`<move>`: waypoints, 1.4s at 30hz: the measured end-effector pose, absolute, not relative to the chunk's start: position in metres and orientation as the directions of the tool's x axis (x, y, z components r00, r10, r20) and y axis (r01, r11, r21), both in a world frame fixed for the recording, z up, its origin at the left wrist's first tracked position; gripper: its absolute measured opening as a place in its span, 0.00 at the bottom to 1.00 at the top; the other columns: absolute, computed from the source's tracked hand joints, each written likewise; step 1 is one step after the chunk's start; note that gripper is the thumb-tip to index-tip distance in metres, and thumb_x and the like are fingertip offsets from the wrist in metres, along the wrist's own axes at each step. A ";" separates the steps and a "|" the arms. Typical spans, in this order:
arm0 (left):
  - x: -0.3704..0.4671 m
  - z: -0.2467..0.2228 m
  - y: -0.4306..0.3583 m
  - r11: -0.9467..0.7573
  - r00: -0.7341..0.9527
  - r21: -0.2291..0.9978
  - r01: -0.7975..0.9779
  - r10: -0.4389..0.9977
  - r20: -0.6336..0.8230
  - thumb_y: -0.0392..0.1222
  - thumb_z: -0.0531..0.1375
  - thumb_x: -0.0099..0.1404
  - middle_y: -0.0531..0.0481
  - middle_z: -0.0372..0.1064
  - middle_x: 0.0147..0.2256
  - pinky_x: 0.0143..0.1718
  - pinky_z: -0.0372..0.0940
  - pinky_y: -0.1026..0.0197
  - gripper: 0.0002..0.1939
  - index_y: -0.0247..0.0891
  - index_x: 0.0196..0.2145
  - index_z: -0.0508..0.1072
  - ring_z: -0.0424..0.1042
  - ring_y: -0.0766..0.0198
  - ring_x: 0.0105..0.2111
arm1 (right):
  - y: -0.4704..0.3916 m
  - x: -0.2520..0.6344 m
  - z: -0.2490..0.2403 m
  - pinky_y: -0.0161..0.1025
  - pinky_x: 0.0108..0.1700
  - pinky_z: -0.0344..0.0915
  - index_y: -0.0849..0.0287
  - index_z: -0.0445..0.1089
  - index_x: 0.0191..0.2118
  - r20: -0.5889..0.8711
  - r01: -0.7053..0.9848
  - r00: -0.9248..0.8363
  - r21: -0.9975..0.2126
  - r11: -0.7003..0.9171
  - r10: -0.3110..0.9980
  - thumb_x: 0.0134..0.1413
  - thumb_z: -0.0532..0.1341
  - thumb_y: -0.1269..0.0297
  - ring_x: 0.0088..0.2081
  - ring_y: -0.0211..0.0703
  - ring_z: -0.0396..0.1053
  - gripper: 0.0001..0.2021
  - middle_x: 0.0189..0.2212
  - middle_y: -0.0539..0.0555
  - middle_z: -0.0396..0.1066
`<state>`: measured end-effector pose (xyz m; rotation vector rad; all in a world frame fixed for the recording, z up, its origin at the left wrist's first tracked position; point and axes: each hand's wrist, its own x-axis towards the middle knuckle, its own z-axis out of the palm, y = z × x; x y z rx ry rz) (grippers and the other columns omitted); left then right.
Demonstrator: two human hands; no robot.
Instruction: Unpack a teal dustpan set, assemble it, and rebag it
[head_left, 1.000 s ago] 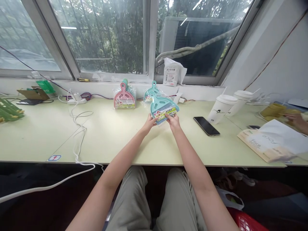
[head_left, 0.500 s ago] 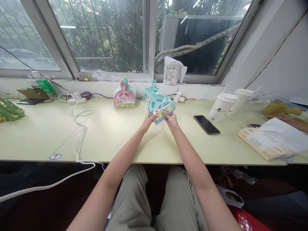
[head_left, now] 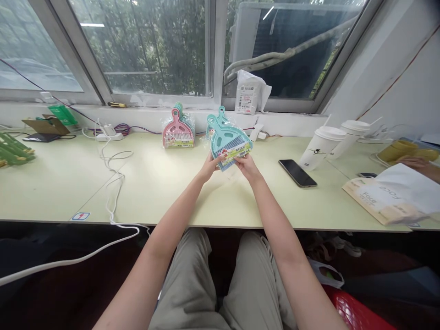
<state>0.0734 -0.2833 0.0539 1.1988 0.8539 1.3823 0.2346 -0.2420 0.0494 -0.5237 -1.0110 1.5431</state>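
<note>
Gripping the teal dustpan set (head_left: 228, 141) by its lower edge, left hand (head_left: 209, 166) and right hand (head_left: 248, 166) hold it above the table (head_left: 154, 183).

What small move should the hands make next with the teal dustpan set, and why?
Probably lower the teal set onto the desk just in front of the hands. The left hand and right hand pinch its bottom edge and hold it in the air, tilted, handle up. The bare desk below it gives room, away from the pink set and the phone.
</note>
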 end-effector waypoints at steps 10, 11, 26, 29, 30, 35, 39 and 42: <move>0.079 0.048 -0.281 -0.163 0.092 0.950 -0.267 0.977 0.193 0.47 0.65 0.53 0.46 0.67 0.53 0.44 0.68 0.52 0.30 0.45 0.53 0.62 0.68 0.53 0.50 | -0.235 0.246 0.053 0.42 0.49 0.72 0.59 0.70 0.36 0.137 -0.534 -0.250 -0.845 -0.018 0.958 0.32 0.70 0.83 0.41 0.42 0.75 0.21 0.34 0.50 0.77; 0.079 0.047 -0.281 -0.165 0.094 0.948 -0.272 0.976 0.197 0.47 0.65 0.53 0.46 0.67 0.53 0.43 0.68 0.52 0.30 0.45 0.53 0.63 0.68 0.52 0.50 | -0.237 0.247 0.055 0.42 0.50 0.72 0.59 0.70 0.36 0.125 -0.536 -0.260 -0.843 -0.036 0.958 0.32 0.70 0.84 0.42 0.42 0.74 0.21 0.33 0.51 0.77; 0.087 0.046 -0.286 -0.125 0.148 0.967 -0.224 0.976 0.161 0.52 0.64 0.55 0.42 0.68 0.52 0.45 0.68 0.49 0.31 0.42 0.54 0.63 0.71 0.51 0.48 | -0.226 0.238 0.039 0.44 0.47 0.73 0.57 0.68 0.35 0.185 -0.533 -0.076 -0.838 0.117 0.980 0.28 0.74 0.73 0.41 0.44 0.74 0.22 0.33 0.49 0.77; 0.095 0.044 -0.289 -0.058 0.298 0.978 -0.200 0.947 0.117 0.57 0.61 0.58 0.37 0.67 0.53 0.45 0.68 0.47 0.31 0.39 0.55 0.63 0.71 0.50 0.48 | -0.224 0.239 0.037 0.43 0.48 0.73 0.56 0.68 0.35 0.203 -0.562 -0.012 -0.811 0.161 0.979 0.28 0.73 0.73 0.41 0.44 0.75 0.22 0.33 0.49 0.76; 0.097 0.044 -0.289 -0.067 0.287 0.976 -0.209 0.950 0.126 0.58 0.60 0.59 0.37 0.66 0.54 0.45 0.68 0.48 0.31 0.40 0.55 0.63 0.70 0.50 0.50 | -0.223 0.239 0.037 0.43 0.48 0.73 0.56 0.68 0.35 0.210 -0.568 -0.003 -0.805 0.171 0.978 0.29 0.73 0.73 0.42 0.44 0.75 0.22 0.33 0.48 0.76; 0.096 0.043 -0.283 -0.213 0.062 0.948 -0.235 0.970 0.233 0.48 0.61 0.60 0.43 0.63 0.57 0.50 0.67 0.52 0.26 0.41 0.54 0.62 0.66 0.53 0.55 | -0.221 0.244 0.039 0.44 0.50 0.73 0.55 0.67 0.35 0.189 -0.537 -0.043 -0.833 0.137 0.981 0.29 0.71 0.75 0.43 0.45 0.74 0.22 0.33 0.48 0.76; 0.093 0.045 -0.283 -0.189 0.087 0.949 -0.251 0.972 0.216 0.45 0.61 0.59 0.41 0.67 0.53 0.47 0.69 0.46 0.24 0.37 0.51 0.62 0.71 0.53 0.48 | -0.222 0.248 0.040 0.46 0.52 0.72 0.55 0.67 0.37 0.167 -0.497 -0.131 -0.864 0.081 0.977 0.31 0.70 0.77 0.46 0.46 0.73 0.22 0.34 0.48 0.76; 0.093 0.047 -0.286 -0.181 0.109 0.946 -0.268 0.970 0.217 0.44 0.62 0.58 0.42 0.68 0.51 0.47 0.69 0.45 0.24 0.38 0.51 0.62 0.72 0.54 0.46 | -0.224 0.251 0.042 0.45 0.54 0.70 0.55 0.67 0.37 0.166 -0.489 -0.166 -0.870 0.065 0.972 0.32 0.70 0.78 0.47 0.46 0.73 0.22 0.34 0.48 0.76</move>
